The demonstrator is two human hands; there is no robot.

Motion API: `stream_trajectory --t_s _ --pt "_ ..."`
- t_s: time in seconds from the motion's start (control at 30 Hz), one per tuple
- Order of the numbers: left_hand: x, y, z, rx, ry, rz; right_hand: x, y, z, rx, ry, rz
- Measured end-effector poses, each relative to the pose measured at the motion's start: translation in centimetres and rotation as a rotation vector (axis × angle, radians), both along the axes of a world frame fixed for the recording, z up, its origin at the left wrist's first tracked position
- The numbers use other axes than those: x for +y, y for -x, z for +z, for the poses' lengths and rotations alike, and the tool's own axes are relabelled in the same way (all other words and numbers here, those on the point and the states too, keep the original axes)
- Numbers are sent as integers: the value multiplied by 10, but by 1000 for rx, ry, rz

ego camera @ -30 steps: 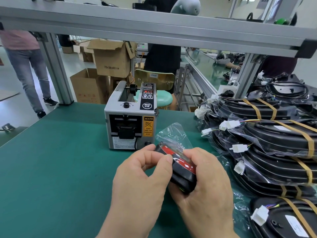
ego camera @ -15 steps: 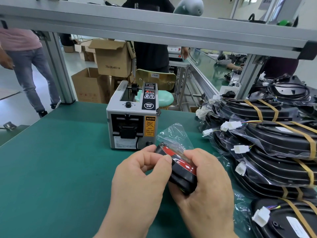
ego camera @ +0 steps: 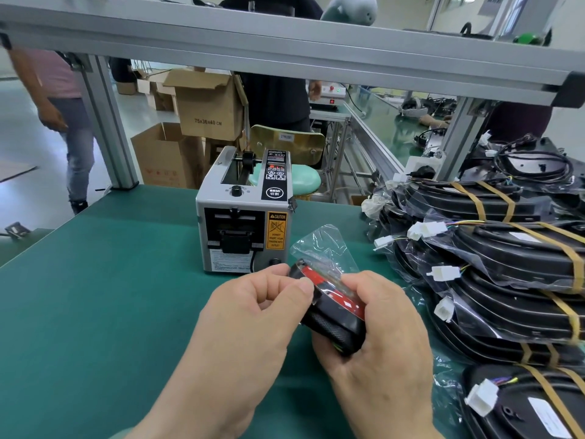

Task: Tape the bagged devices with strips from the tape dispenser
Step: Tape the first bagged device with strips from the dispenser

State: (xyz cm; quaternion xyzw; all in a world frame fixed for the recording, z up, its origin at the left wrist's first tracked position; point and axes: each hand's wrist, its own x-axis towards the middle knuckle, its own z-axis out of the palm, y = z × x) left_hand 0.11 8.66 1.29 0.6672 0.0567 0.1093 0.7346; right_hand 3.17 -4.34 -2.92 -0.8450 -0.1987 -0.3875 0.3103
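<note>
Both hands hold a small black device with a red face (ego camera: 335, 307) inside a clear plastic bag whose loose end sticks up. My left hand (ego camera: 250, 324) pinches the bag against the device's upper left edge with thumb and forefinger. My right hand (ego camera: 376, 337) cups the device from the right and below, thumb on top of the bag. The grey tape dispenser (ego camera: 243, 223) stands on the green mat just behind my hands, its outlet facing me.
A stack of large black bagged devices (ego camera: 506, 267) bound with tan tape, white connectors sticking out, fills the right side. The green mat (ego camera: 95, 296) stretches to the left. An aluminium frame beam (ego camera: 285, 49) crosses overhead. Cardboard boxes (ego camera: 205, 109) and people stand beyond the table.
Both hands and the bagged device have stayed almost still. The people behind the table have shifted.
</note>
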Motion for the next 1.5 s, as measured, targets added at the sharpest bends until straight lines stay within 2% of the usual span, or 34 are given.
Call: stream_trajectory --t_s 0.37,0.67,0.87,1.07,1.23,1.37,1.5 --pt "-3 -3 -4 19 -11 0 1 2 2 27 -2 0" --pt "-9 -4 -6 -34 -72 104 0 3 2 28 9 -11" --pt "-12 -5 -15 -8 58 185 0 2 -1 25 21 -12" --pt "-6 -8 -13 91 282 87 1 1 1 14 -9 -7" --pt "-11 -12 -11 87 194 -127 2 0 -2 8 -7 17" --pt "-7 -22 -14 116 253 -80 -1 0 -2 20 -55 51" --pt "1 -26 -20 127 219 -60 -1 0 -2 1 -54 40"
